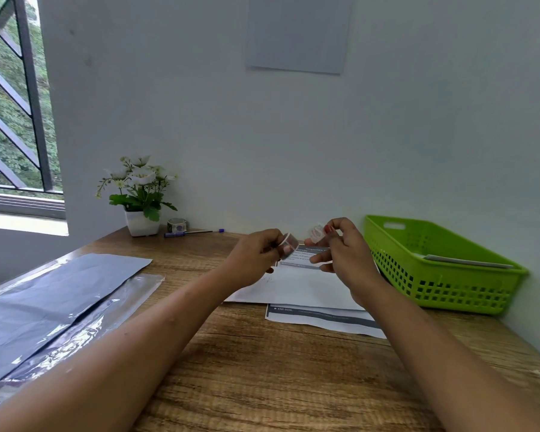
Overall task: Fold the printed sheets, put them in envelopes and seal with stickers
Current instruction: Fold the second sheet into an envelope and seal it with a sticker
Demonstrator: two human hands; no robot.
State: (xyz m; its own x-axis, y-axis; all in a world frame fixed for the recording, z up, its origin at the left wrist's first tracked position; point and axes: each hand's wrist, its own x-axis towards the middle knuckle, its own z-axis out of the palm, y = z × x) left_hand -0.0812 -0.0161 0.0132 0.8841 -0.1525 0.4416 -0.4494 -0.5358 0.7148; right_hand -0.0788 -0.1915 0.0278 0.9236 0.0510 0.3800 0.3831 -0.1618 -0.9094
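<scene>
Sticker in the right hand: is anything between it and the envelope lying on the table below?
Nothing visible. The right hand pinches a sticker in the air, beside the sticker roll in the left hand. The white envelope lies right under both hands, its visible face bare. The green basket sits off to the right.

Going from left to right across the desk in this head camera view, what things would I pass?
Grey plastic mailer bags → white pot of white flowers → small sticker roll by the wall → blue pen → left hand holding a sticker roll → right hand → green plastic basket.
</scene>
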